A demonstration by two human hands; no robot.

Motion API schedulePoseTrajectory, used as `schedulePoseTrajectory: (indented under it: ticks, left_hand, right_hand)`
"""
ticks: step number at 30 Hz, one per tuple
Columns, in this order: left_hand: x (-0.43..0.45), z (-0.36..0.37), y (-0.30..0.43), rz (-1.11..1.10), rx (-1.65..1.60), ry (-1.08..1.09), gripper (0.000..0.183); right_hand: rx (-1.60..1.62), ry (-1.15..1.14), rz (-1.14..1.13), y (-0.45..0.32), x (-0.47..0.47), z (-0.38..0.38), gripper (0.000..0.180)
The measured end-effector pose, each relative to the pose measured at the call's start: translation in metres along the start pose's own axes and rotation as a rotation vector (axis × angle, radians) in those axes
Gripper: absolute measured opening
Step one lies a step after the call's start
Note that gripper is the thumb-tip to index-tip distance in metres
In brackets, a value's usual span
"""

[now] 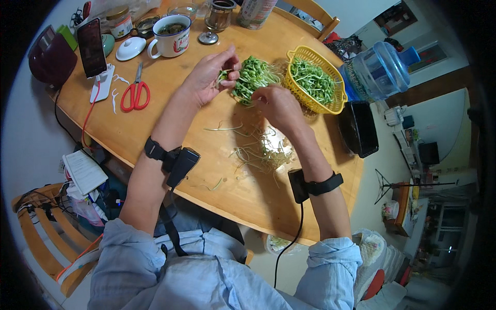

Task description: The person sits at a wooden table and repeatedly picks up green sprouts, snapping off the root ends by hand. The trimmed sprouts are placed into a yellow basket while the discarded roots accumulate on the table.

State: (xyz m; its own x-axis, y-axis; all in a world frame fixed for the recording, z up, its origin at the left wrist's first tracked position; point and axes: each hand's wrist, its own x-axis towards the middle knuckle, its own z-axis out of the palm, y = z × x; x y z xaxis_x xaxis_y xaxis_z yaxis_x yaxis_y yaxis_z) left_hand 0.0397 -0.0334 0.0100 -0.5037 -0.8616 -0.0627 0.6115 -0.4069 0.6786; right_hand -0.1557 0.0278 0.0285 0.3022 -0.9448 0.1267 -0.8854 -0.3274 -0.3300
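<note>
My left hand (211, 75) is raised just left of a heap of green sprouts (255, 73) on the wooden table. Its curled fingers hold a small bit of sprout (223, 77) with green leaves. At the heap's near edge is my right hand (279, 106), knuckles up and fingers bent inward. Its fingertips are partly hidden, so I cannot tell whether they pinch anything. To the right of the heap, a yellow plastic basket (306, 101) holds more sprouts (314, 79). Loose pale stems and roots (248, 153) lie scattered between my forearms.
Red-handled scissors (135, 97) lie left of my hands, near a propped phone (92, 48). Behind stand an enamel mug (170, 42), its white lid (131, 48) and a glass jar (119, 23). A black plastic tub (358, 130) and a large water bottle (381, 69) are at right.
</note>
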Motion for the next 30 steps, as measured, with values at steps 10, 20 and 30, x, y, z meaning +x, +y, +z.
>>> schedulePoseTrajectory:
  ticks: [10,20,30]
  left_hand:
    - [-0.001,0.001,-0.004,0.016,0.662,0.081,0.023]
    - [-0.002,0.015,-0.016,0.109,0.717,-0.104,0.018]
    - [-0.010,0.020,-0.001,0.108,0.479,-0.064,0.013]
  right_hand:
    - [0.232,0.071,0.105,0.003,-0.007,0.004,0.014]
    - [0.965,0.071,0.341,-0.005,-0.027,0.000,0.009]
    - [0.527,-0.057,0.364,-0.005,-0.022,-0.004,0.015]
